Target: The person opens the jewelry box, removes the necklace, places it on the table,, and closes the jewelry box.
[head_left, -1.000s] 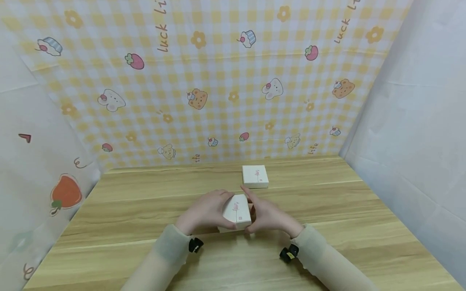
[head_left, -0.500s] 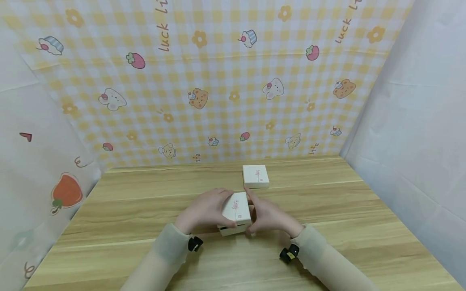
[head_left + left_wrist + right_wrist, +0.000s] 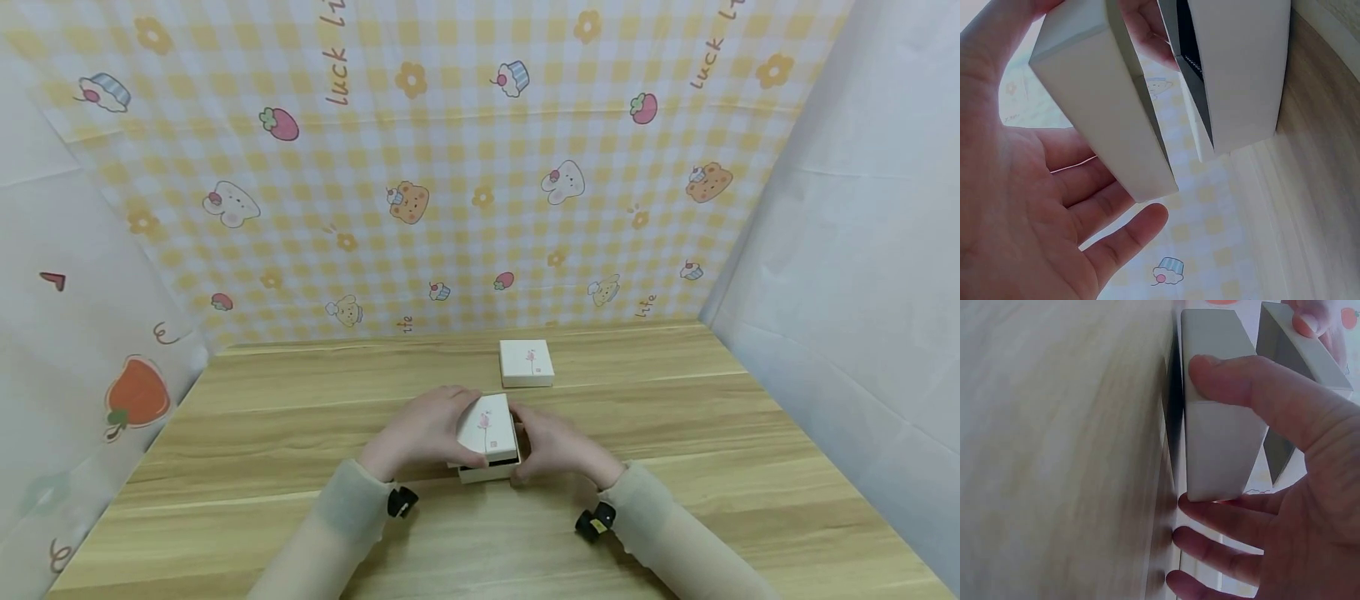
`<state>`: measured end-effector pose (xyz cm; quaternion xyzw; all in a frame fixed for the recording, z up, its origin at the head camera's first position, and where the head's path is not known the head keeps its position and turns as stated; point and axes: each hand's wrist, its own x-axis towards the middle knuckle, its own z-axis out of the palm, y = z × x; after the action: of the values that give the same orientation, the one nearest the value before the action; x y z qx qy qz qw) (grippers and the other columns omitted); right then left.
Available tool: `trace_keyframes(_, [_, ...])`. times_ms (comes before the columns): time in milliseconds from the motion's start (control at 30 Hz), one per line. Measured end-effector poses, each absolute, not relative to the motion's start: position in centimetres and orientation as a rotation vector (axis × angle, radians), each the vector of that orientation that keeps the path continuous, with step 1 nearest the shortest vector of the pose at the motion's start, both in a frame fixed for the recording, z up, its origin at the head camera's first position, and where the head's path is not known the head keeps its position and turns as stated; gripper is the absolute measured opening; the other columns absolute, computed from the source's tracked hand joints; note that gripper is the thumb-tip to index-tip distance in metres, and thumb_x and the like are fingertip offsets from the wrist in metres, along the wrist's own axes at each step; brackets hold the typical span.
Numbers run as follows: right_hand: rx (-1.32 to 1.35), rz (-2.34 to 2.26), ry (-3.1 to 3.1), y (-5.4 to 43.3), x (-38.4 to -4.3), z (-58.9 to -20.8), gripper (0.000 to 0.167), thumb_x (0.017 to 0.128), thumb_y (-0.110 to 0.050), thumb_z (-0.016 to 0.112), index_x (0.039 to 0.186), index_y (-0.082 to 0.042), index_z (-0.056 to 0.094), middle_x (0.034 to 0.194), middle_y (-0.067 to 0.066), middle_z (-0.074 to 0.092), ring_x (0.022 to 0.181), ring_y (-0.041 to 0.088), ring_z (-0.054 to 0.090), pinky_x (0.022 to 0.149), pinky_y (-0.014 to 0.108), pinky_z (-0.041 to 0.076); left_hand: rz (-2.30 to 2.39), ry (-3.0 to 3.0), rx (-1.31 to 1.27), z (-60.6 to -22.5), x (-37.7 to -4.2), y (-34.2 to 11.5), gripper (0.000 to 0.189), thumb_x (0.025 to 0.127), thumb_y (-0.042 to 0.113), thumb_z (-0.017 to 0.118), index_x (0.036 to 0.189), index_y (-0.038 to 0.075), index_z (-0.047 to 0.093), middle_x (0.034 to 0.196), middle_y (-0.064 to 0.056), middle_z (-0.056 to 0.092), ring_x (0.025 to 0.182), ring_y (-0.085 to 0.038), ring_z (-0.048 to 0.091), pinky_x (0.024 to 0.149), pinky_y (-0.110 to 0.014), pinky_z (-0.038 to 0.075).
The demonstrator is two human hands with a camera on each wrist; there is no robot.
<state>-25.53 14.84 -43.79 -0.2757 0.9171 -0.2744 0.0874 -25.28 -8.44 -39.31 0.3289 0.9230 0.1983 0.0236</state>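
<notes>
My left hand [image 3: 423,433] grips a white box lid [image 3: 485,427], printed with a pink flower, between thumb and fingers. Below it sits the white box base [image 3: 489,473], pinched by my right hand [image 3: 551,446] from the right side. A gap separates lid and base in the left wrist view, where a black interior [image 3: 1192,69] shows at the base's opening; most of what lies inside is hidden. From the right wrist, my thumb presses one side of the base [image 3: 1219,450] and a finger its other side, close to the tabletop, while the lid [image 3: 1310,356] hangs apart.
A second white box [image 3: 527,362] with a similar pink flower stands behind my hands on the wood-grain table [image 3: 300,433]. A yellow checked cloth [image 3: 480,150] hangs at the back, with white cloth [image 3: 847,275] along the sides.
The lid has risen slightly off the base, and a dark gap has opened between them. My right hand and the base have shifted a little.
</notes>
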Motion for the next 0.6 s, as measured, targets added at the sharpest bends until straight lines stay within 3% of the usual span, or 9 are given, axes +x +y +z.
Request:
trace_keyframes(300, [-0.838, -0.828, 2.722, 15.1, -25.5, -43.9, 0.094, 0.056, -0.025, 0.090, 0.137, -0.005, 0.045, 0.123, 0.006, 0.057, 0.112, 0.025, 0.050, 0.092, 0.045, 0.043, 0.570, 2.863, 1.006, -39.5, -25.1, -7.8, 0.094, 0.067, 0.056, 0.081, 0.139, 0.004, 0.050, 0.135, -0.010, 0.054, 0.118, -0.024, 0.053, 0.094, -0.041, 0.046])
trace_keyframes(433, [-0.846, -0.898, 2.630, 15.5, -25.6, -43.4, 0.109, 0.059, -0.024, 0.091, 0.146, 0.003, 0.031, 0.137, 0.015, 0.049, 0.124, 0.030, 0.046, 0.101, 0.047, 0.039, 0.538, 2.882, 0.996, -39.7, -25.0, -7.6, 0.094, 0.067, 0.057, 0.080, 0.139, 0.005, 0.050, 0.135, -0.009, 0.055, 0.117, -0.024, 0.053, 0.093, -0.041, 0.046])
trace_keyframes(600, [-0.823, -0.967, 2.535, 15.9, -25.5, -42.0, 0.124, 0.062, -0.026, 0.092, 0.151, 0.007, 0.012, 0.153, 0.024, 0.026, 0.137, 0.037, 0.030, 0.109, 0.052, 0.030, 0.509, 2.895, 1.015, -39.9, -25.0, -7.5, 0.096, 0.066, 0.059, 0.080, 0.139, 0.005, 0.050, 0.135, -0.010, 0.055, 0.115, -0.023, 0.054, 0.091, -0.040, 0.048])
